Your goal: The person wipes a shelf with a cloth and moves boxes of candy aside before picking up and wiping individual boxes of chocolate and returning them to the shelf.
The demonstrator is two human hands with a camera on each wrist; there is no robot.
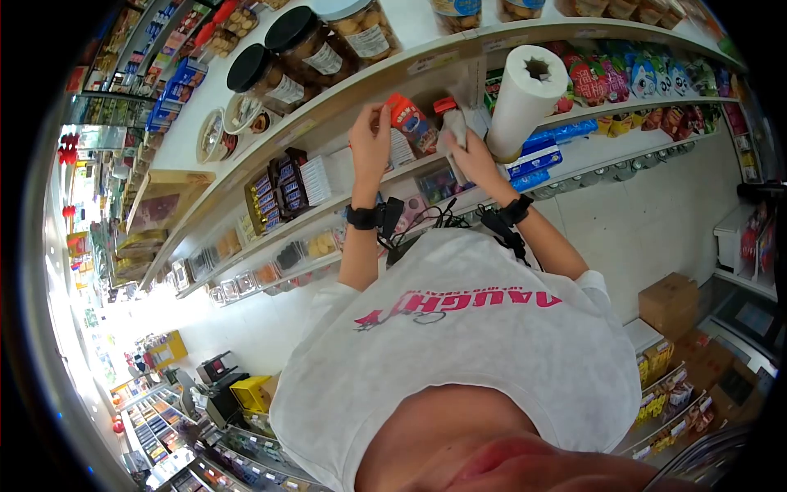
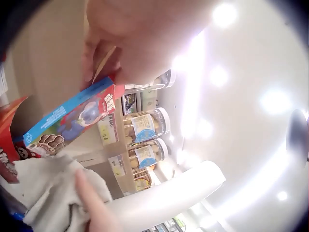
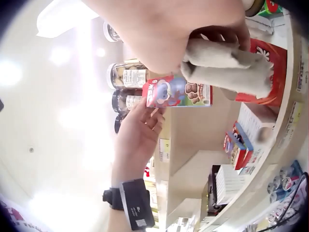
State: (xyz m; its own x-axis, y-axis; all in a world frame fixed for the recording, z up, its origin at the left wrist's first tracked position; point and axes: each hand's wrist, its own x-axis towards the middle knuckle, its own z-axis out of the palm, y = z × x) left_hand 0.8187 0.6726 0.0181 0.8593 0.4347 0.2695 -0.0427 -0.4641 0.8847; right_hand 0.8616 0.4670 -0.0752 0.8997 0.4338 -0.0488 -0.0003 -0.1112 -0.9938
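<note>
My left hand (image 1: 371,146) pinches one end of a small red and blue snack box (image 1: 413,125), held tilted at the shelf. In the right wrist view the same box (image 3: 178,92) shows a blue cartoon figure, with the left hand (image 3: 138,130) at its end. My right hand (image 1: 479,164) grips a crumpled pale grey cloth (image 1: 453,129). The left wrist view shows the cloth (image 2: 60,193) close to the lower end of the box (image 2: 72,116). Behind the cloth stands a red package (image 3: 273,72) on the shelf.
A white roll (image 1: 529,90) stands upright right of my right hand. Lidded jars (image 1: 307,45) line the upper shelf. Snickers boxes (image 1: 279,190) and white boxes (image 1: 321,178) sit on the shelf at left; colourful snack bags (image 1: 611,78) are at right.
</note>
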